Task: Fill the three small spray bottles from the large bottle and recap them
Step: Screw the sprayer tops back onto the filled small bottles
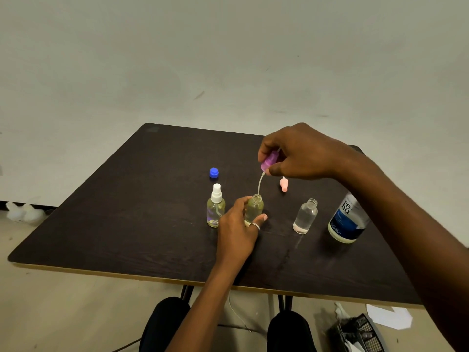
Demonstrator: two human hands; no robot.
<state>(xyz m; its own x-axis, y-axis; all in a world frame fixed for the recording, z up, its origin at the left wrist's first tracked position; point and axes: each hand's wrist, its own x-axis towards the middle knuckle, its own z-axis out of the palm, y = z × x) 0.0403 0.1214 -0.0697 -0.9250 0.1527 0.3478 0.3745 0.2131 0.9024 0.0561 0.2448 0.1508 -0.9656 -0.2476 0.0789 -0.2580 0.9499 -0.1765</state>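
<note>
My left hand (237, 232) grips the middle small bottle (254, 207), uncapped and holding yellowish liquid, upright on the dark table (142, 224). Above it my right hand (302, 153) pinches a purple spray cap (269, 160); the cap's thin dip tube (260, 185) hangs down with its tip at the bottle's mouth. To the left stands a small bottle with a white spray cap (216, 208) on it, also with yellowish liquid. To the right stands an open, nearly empty clear small bottle (305, 216). The large white and blue bottle (346, 219) stands at the right, its top hidden by my right arm.
A blue cap (214, 173) lies behind the white-capped bottle. A pink spray cap (283, 184) lies behind the middle bottle. White lumps (24, 212) sit on the floor at the left, and a black mesh basket (360, 334) with papers at the lower right.
</note>
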